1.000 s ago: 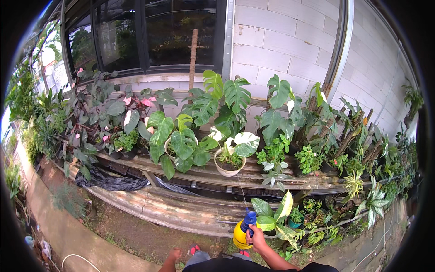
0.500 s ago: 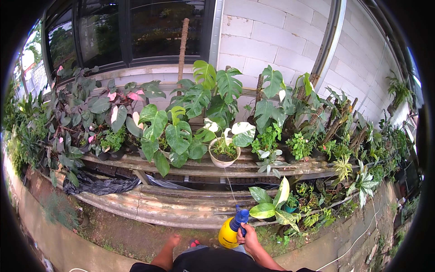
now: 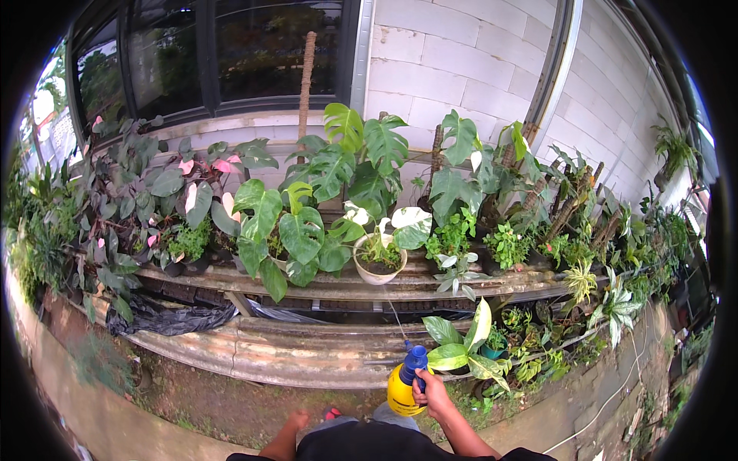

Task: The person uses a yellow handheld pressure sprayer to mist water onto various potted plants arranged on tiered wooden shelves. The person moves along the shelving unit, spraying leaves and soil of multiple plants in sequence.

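My right hand [image 3: 435, 395] grips the blue handle of a pump sprayer [image 3: 402, 389] with a yellow bottle. Its nozzle points away from me, and a thin jet of water [image 3: 397, 319] runs from it toward a cream pot [image 3: 379, 276]. In that pot stands a small plant with white-and-green leaves [image 3: 412, 227]. Low at my left side hangs my left hand [image 3: 296, 419], with nothing seen in it and its fingers loosely apart. Just right of the sprayer's nozzle is a plant with large yellow-green variegated leaves [image 3: 448, 356].
Potted plants crowd a long shelf [image 3: 338, 286], with pink-and-dark foliage [image 3: 165, 184] at left and split-leaf plants [image 3: 334, 169] in the middle. A lower weathered ledge [image 3: 269, 353] runs nearer me. Behind rise a window [image 3: 280, 54] and a white block wall [image 3: 453, 61]. A pale hose [image 3: 607, 403] lies at right.
My right hand and the sprayer have moved slightly right and up. The water jet still runs toward the cream pot. My left hand has shifted a little down.
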A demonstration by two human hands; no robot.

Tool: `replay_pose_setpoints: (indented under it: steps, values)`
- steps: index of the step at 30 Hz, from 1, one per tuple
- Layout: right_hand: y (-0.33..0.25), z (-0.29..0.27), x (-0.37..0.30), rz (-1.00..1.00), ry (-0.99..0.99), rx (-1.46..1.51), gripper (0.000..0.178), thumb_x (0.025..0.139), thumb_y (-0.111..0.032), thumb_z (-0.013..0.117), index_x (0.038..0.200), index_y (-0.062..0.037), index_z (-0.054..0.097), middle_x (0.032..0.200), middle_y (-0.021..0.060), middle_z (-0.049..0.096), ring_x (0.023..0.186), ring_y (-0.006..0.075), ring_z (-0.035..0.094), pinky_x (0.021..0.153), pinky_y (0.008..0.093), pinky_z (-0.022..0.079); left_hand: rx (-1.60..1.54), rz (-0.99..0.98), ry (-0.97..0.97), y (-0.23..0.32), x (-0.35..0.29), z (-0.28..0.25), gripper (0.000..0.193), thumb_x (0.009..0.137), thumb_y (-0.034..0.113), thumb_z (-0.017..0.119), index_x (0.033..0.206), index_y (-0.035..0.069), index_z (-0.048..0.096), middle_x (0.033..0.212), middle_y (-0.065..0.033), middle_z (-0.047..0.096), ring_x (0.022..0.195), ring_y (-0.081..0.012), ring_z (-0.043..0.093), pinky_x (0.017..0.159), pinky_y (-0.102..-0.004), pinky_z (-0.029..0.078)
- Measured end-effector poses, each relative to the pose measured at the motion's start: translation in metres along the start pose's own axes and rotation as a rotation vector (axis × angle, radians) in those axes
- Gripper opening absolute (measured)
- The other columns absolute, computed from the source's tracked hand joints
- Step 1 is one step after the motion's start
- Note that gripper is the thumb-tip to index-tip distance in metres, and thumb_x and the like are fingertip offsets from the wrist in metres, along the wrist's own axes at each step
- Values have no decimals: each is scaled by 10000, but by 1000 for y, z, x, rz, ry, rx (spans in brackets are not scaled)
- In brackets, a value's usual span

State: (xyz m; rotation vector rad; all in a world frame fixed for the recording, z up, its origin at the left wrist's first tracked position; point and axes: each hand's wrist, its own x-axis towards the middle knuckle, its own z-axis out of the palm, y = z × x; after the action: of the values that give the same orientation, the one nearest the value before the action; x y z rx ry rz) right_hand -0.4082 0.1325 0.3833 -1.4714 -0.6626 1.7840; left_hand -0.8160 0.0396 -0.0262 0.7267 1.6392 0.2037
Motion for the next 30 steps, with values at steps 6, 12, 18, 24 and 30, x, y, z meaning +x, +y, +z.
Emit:
replay_pose_setpoints:
  steps: [6,12,18,24,30]
  values:
    - [-23,2,0,-45,44,-19,528,967,-420,524,566,-83,464,453,11,389,367,119,324,400,278,249,223,119,85,-3,-8,25,341,855,393,603,913,92,751,926,-124,748,856,-308,701,791,-427,537]
    - [-42,5,3,-34,50,-77,514,990,-425,476,589,-106,435,460,-4,355,373,107,267,401,282,229,280,147,-65,0,7,34,374,859,427,614,933,88,754,961,-147,743,913,-304,702,826,-427,531]
    - [-49,2,14,8,50,-64,508,963,-432,519,589,-92,470,466,9,380,378,127,313,414,299,260,198,150,-66,1,-1,26,331,866,398,648,929,91,753,846,-106,735,772,-250,690,733,-392,532]
    - [-66,13,23,-1,-15,-99,511,972,-433,524,594,-93,468,474,-3,379,380,110,299,410,278,226,72,70,-8,-7,-9,28,359,899,412,595,933,88,746,802,-94,716,710,-220,671,684,-357,527]
    - [-80,23,28,-39,3,-110,515,980,-423,518,590,-90,472,463,-6,371,375,104,294,402,278,222,349,239,-49,0,-20,25,620,1017,549,383,904,67,755,837,-115,736,856,-259,701,868,-377,532]
